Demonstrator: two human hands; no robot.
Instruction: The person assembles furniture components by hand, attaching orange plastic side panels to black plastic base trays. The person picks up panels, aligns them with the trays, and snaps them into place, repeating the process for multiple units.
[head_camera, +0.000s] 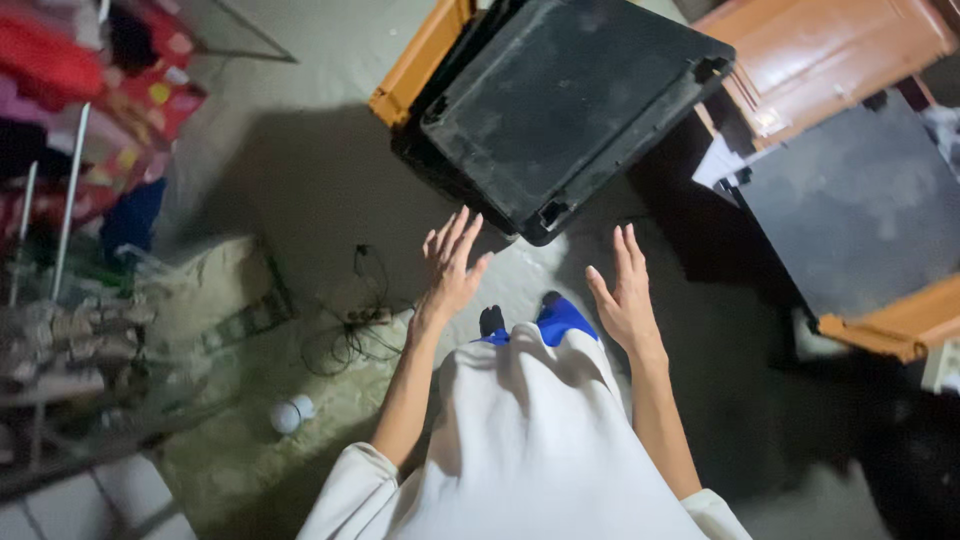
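I look down at a grey concrete floor. My left hand (450, 265) is stretched forward with fingers spread, holding nothing, its fingertips just short of the near corner of a black flat panel (565, 100). My right hand (625, 295) is also open and empty, a little to the right, below the same corner. The black panel lies tilted over an orange-edged board (422, 55). Beneath my arms hangs my white garment (540, 430), with blue and black footwear (555, 318) showing past its hem.
A second dark panel (860, 210) with an orange edge lies at the right, beside a brown wooden cabinet (830, 45). A black cable (350, 325) and a small white round object (287, 415) lie on the floor. Colourful fabric (90, 90) and metal rods pile up at the left.
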